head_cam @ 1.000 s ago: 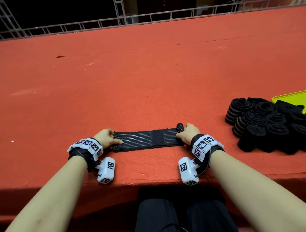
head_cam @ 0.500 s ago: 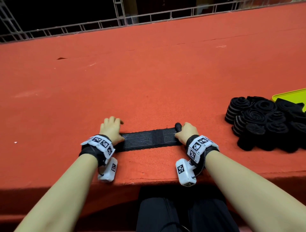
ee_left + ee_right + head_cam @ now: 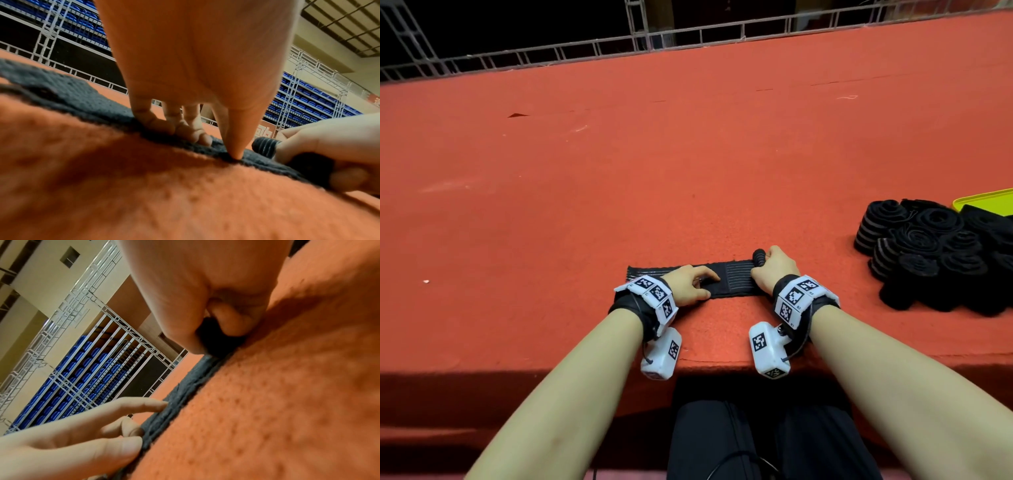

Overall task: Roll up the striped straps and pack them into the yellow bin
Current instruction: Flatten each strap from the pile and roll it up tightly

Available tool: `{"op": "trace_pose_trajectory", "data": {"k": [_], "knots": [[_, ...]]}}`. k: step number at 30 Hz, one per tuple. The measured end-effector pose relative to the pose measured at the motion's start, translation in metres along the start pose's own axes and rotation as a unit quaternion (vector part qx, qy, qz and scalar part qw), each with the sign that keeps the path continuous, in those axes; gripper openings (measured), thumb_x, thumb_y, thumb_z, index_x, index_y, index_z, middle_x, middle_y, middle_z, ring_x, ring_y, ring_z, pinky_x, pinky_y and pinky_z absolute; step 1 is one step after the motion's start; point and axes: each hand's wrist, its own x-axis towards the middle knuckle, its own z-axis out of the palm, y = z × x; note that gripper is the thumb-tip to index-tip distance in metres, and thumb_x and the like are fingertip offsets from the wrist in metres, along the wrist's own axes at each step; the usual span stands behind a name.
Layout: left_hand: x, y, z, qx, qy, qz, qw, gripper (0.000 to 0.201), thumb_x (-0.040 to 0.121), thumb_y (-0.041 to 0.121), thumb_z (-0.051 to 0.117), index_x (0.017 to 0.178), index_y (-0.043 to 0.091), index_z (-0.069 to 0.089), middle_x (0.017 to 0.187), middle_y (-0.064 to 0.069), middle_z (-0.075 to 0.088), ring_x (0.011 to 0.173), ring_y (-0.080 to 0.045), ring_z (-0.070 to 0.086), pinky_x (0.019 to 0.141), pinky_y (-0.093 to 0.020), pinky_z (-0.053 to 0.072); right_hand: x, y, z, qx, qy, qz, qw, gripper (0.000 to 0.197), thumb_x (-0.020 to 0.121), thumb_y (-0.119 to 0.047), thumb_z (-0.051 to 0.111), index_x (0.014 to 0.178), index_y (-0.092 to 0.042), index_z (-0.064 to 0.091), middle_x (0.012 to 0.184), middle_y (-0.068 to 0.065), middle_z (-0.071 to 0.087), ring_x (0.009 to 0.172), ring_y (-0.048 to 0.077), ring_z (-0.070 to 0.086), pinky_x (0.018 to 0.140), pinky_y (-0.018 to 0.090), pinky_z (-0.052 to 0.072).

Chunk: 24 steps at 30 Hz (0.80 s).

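Note:
A black striped strap (image 3: 736, 278) lies flat across the red table (image 3: 688, 154), near its front edge. Its right end is wound into a small roll (image 3: 758, 256). My right hand (image 3: 770, 270) curls round that roll and grips it; the left wrist view shows the roll (image 3: 265, 147) inside those fingers. My left hand (image 3: 695, 284) rests on the strap's middle, its straight fingers (image 3: 156, 125) and thumb pressing the cloth down. The strap's left end lies bare. The yellow bin (image 3: 986, 200) shows only as a corner at the far right.
A pile of rolled black straps (image 3: 928, 246) sits on the table to the right, between my right hand and the bin. A metal railing (image 3: 688, 37) runs along the table's far edge. My lap is just below the near edge.
My left hand has slid rightward along the strap from its left end to its middle. The right hand still holds the roll in about the same place.

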Motion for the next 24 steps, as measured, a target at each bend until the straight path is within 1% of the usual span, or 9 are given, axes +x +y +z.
{"op": "trace_pose_trajectory", "data": {"k": [1, 3, 5, 8, 11, 13, 15, 18, 24], "knots": [[0.001, 0.001, 0.001, -0.004, 0.003, -0.005, 1.000, 0.040, 0.087, 0.015, 0.062, 0.127, 0.016, 0.054, 0.066, 0.006, 0.047, 0.060, -0.005, 0.045, 0.068, -0.023, 0.036, -0.002, -0.001, 0.001, -0.003, 0.002, -0.012, 1.000, 0.013, 0.082, -0.010, 0.054, 0.093, -0.013, 0.047, 0.093, 0.011, 0.059, 0.085, 0.031, 0.056, 0.067, 0.030, 0.038], [0.001, 0.002, 0.003, -0.013, 0.007, -0.012, 1.000, 0.041, 0.087, 0.016, 0.063, 0.127, 0.017, 0.054, 0.065, 0.006, 0.048, 0.059, -0.005, 0.046, 0.068, -0.023, 0.037, -0.003, -0.003, 0.002, -0.005, 0.009, -0.031, 0.999, 0.016, 0.080, -0.006, 0.051, 0.076, -0.018, 0.041, 0.086, 0.008, 0.057, 0.077, 0.028, 0.052, 0.064, 0.029, 0.035], [0.002, 0.001, 0.004, -0.034, 0.003, -0.019, 0.999, 0.041, 0.087, 0.015, 0.063, 0.126, 0.016, 0.053, 0.063, 0.005, 0.049, 0.056, -0.004, 0.047, 0.064, -0.022, 0.039, -0.005, -0.006, 0.003, -0.009, 0.011, -0.038, 0.999, 0.015, 0.080, -0.007, 0.052, 0.077, -0.018, 0.043, 0.085, 0.006, 0.058, 0.075, 0.027, 0.052, 0.062, 0.028, 0.035], [0.002, 0.001, 0.003, -0.094, -0.001, -0.041, 0.995, 0.037, 0.089, 0.014, 0.061, 0.125, 0.018, 0.055, 0.062, 0.004, 0.051, 0.050, -0.002, 0.048, 0.054, -0.014, 0.039, -0.006, -0.008, 0.002, -0.028, -0.005, -0.041, 0.999, 0.011, 0.082, -0.018, 0.058, 0.076, -0.016, 0.048, 0.084, 0.005, 0.058, 0.077, 0.026, 0.053, 0.063, 0.026, 0.035], [0.001, 0.001, 0.004, -0.171, 0.031, -0.077, 0.982, 0.031, 0.089, 0.015, 0.061, 0.120, 0.020, 0.061, 0.076, 0.008, 0.056, 0.064, -0.003, 0.052, 0.056, -0.006, 0.039, -0.005, -0.013, -0.002, -0.013, -0.030, -0.037, 0.999, 0.019, 0.085, -0.029, 0.056, 0.076, -0.012, 0.055, 0.082, 0.009, 0.059, 0.077, 0.028, 0.056, 0.064, 0.026, 0.038], [0.002, 0.002, 0.005, -0.193, 0.043, -0.087, 0.976, 0.029, 0.089, 0.016, 0.061, 0.118, 0.021, 0.063, 0.096, 0.005, 0.062, 0.084, -0.005, 0.055, 0.063, 0.000, 0.038, -0.002, -0.013, -0.004, 0.000, -0.041, -0.027, 0.999, 0.019, 0.085, -0.027, 0.054, 0.080, -0.009, 0.059, 0.082, 0.013, 0.063, 0.077, 0.030, 0.061, 0.062, 0.029, 0.045], [0.001, 0.002, 0.006, -0.205, 0.050, -0.094, 0.973, 0.028, 0.089, 0.016, 0.061, 0.116, 0.022, 0.064, 0.112, 0.001, 0.061, 0.097, -0.005, 0.052, 0.067, 0.002, 0.035, -0.001, -0.012, -0.008, 0.008, -0.056, -0.019, 0.998, 0.016, 0.082, -0.022, 0.059, 0.072, -0.010, 0.055, 0.072, 0.013, 0.062, 0.065, 0.029, 0.062, 0.054, 0.031, 0.048], [0.002, 0.001, 0.008, -0.226, 0.063, -0.102, 0.967, 0.027, 0.089, 0.016, 0.062, 0.115, 0.021, 0.066, 0.116, 0.000, 0.061, 0.100, -0.006, 0.051, 0.072, -0.003, 0.037, -0.002, -0.010, -0.011, -0.001, -0.085, 0.005, 0.996, 0.023, 0.077, -0.027, 0.065, 0.073, -0.007, 0.056, 0.060, 0.008, 0.056, 0.050, 0.023, 0.054, 0.043, 0.024, 0.040], [0.004, 0.000, 0.011, -0.253, 0.078, -0.112, 0.958, 0.023, 0.088, 0.015, 0.062, 0.109, 0.021, 0.068, 0.102, 0.002, 0.062, 0.091, -0.007, 0.054, 0.077, -0.009, 0.040, -0.004, -0.021, 0.004, -0.001, -0.059, -0.001, 0.998, 0.027, 0.077, -0.021, 0.067, 0.068, -0.015, 0.042, 0.083, 0.010, 0.059, 0.074, 0.027, 0.058, 0.059, 0.029, 0.047]]}}
